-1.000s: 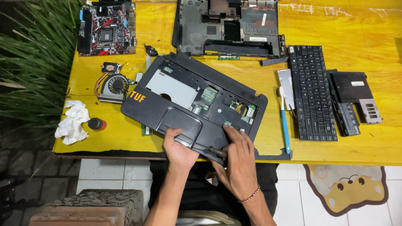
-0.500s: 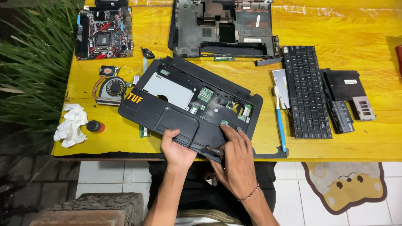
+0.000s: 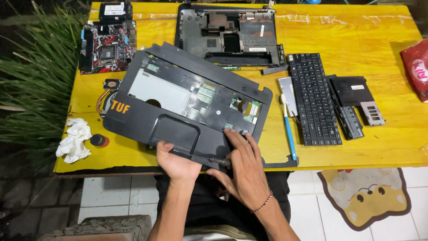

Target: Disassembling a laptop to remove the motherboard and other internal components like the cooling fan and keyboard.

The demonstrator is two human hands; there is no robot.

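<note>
A dark laptop palmrest cover lies tilted across the near-left part of a yellow table, its near edge reaching the table's front edge. The left hand grips that near edge just below the touchpad, thumb on top and fingers curled underneath, so it is closed on the cover. The right hand rests on the cover's near right corner with its fingers spread flat over the plastic, while a thin dark screwdriver lies under the palm and thumb, its tip pointing left toward the left hand; whether the right hand actually clamps the tool I cannot tell. A bead bracelet sits on the right wrist. Behind the cover lies the laptop's empty bottom case, and to its left a red and black motherboard. A copper-piped cooling fan peeks out from under the cover's left end. To the right lie 1 detached keyboard, a blue-handled toothbrush just beside it, and 2 small black panels. A crumpled white tissue sits at the table's near left corner.
</note>
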